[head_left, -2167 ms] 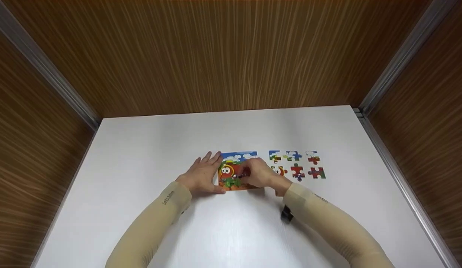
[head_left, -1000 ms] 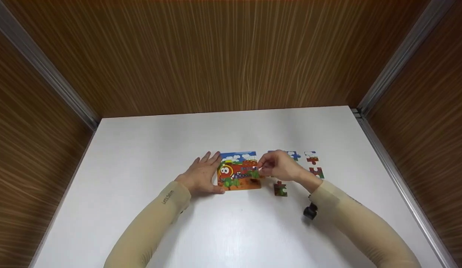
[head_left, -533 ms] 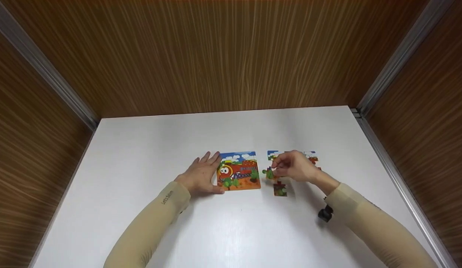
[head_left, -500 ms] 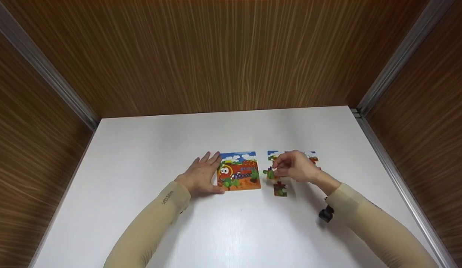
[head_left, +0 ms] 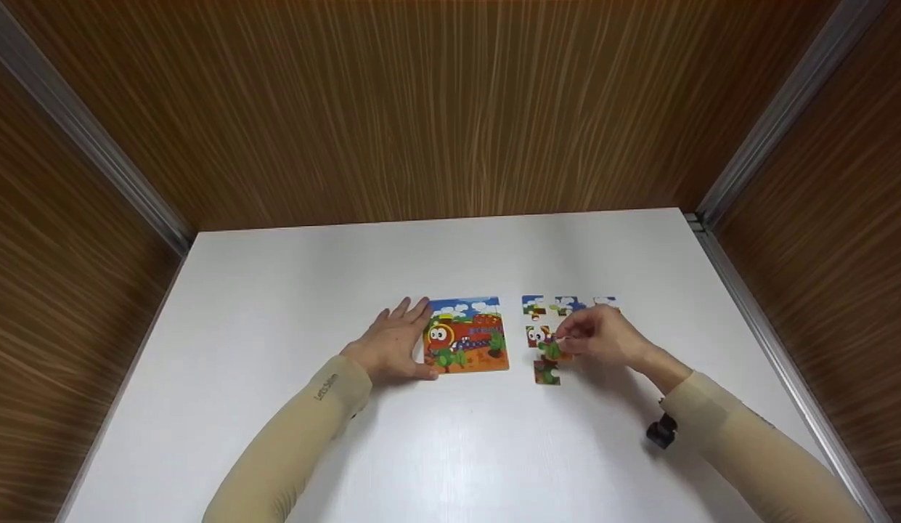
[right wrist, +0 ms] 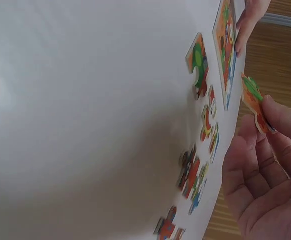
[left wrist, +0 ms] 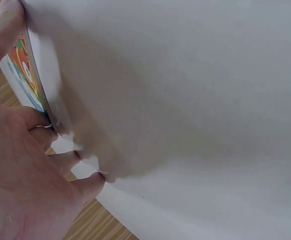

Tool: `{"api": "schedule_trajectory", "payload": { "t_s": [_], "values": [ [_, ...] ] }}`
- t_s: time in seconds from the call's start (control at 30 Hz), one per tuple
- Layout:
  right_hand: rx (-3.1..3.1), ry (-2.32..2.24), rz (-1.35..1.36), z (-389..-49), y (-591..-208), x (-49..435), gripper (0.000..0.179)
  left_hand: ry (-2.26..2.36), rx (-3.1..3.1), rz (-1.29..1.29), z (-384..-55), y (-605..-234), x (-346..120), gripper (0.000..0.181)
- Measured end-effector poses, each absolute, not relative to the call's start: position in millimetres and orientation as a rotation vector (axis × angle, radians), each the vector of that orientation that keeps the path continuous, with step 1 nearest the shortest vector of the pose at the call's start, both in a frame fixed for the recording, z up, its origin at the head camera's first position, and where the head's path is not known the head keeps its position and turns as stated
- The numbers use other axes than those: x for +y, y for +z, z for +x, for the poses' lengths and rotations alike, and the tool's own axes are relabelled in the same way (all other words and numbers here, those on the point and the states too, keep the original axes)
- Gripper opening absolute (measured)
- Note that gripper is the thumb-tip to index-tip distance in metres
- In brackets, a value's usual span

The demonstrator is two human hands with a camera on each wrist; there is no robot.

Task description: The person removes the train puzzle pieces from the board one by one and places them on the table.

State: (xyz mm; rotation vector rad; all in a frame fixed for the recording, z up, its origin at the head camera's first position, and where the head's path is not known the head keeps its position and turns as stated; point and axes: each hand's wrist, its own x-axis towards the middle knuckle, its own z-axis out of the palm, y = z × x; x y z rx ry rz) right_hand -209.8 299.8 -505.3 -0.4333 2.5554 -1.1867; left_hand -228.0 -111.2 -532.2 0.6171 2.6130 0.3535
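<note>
A square picture board (head_left: 465,334) with a cartoon train lies on the white table. My left hand (head_left: 392,341) rests beside its left edge with fingers spread; the left wrist view shows the thumb and a finger touching that edge. To the right, my right hand (head_left: 611,338) pinches an orange and green puzzle piece (right wrist: 252,97) between thumb and fingers, raised over the loose pieces. Below it lies a green corner piece (head_left: 547,373). A piece with cartoon eyes (head_left: 536,335) is just left of the held one. My right hand partly hides other pieces.
Along the top of the loose group lie a blue and green corner piece (head_left: 533,304), a cloud piece (head_left: 566,302) and another cloud piece (head_left: 606,300). Brown wood-grain panels (head_left: 450,109) wall in the table at the back and sides.
My right hand has moved right, from over the picture board to over the loose pieces, with the puzzle piece between its fingers. The corner piece below has come into view. My left hand stays put.
</note>
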Motion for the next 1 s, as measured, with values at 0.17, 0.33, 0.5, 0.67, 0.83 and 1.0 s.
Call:
{"api": "schedule_trajectory", "payload": {
  "t_s": [0.17, 0.33, 0.5, 0.67, 0.83, 1.0],
  "values": [
    [2.596, -1.164, -0.403, -205.9, -508.9, 313.3, 0.009, 0.352, 2.617, 0.609, -227.4, -532.3, -111.6, 0.13],
    [2.609, -1.137, -0.365, -201.3, -512.6, 324.9, 0.01, 0.35, 2.615, 0.607, -227.4, -531.9, -111.7, 0.131],
    [2.569, -1.138, -0.306, -196.3, -515.8, 332.7, 0.013, 0.35, 2.61, 0.595, -228.4, -533.4, -111.1, 0.131],
    [2.532, -1.142, -0.274, -190.8, -519.1, 338.4, 0.014, 0.351, 2.612, 0.6, -228.9, -533.4, -111.1, 0.132],
    [2.482, -1.168, -0.255, -187.2, -522.4, 342.5, 0.017, 0.331, 2.607, 0.636, -229.9, -532.6, -111.6, 0.13],
    [2.505, -1.135, -0.256, -184.5, -525.4, 344.1, 0.018, 0.33, 2.606, 0.633, -229.6, -531.9, -111.9, 0.129]
  ]
}}
